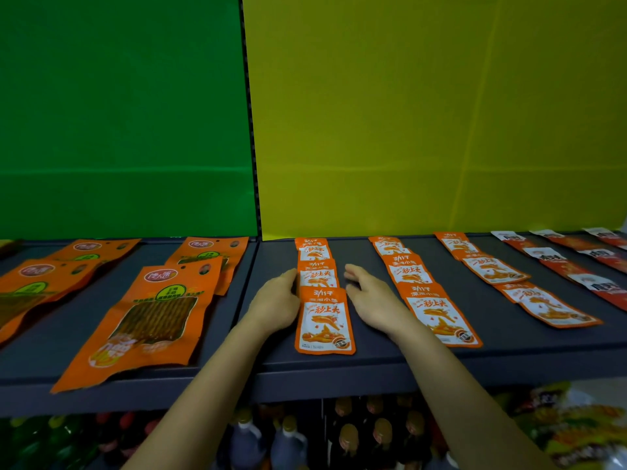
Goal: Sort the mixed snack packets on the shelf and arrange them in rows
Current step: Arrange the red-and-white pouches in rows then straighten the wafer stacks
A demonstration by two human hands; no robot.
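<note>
1. Head view: a row of small orange packets [319, 274] is flanked by both hands on the dark shelf [509, 354].
2. The left hand [274, 307] is laid against the row's left edge, fingers loosely extended, nothing gripped; the right hand [369, 300] is held just beside the right edge, fingers relaxed, empty.
3. Straightening of this row is judged to be in hand; a gentle inward squeeze is called for next.

small packets [324, 320]: orange-white | shelf [509, 337]: dark grey | back panels [424, 113]: green, yellow
</note>
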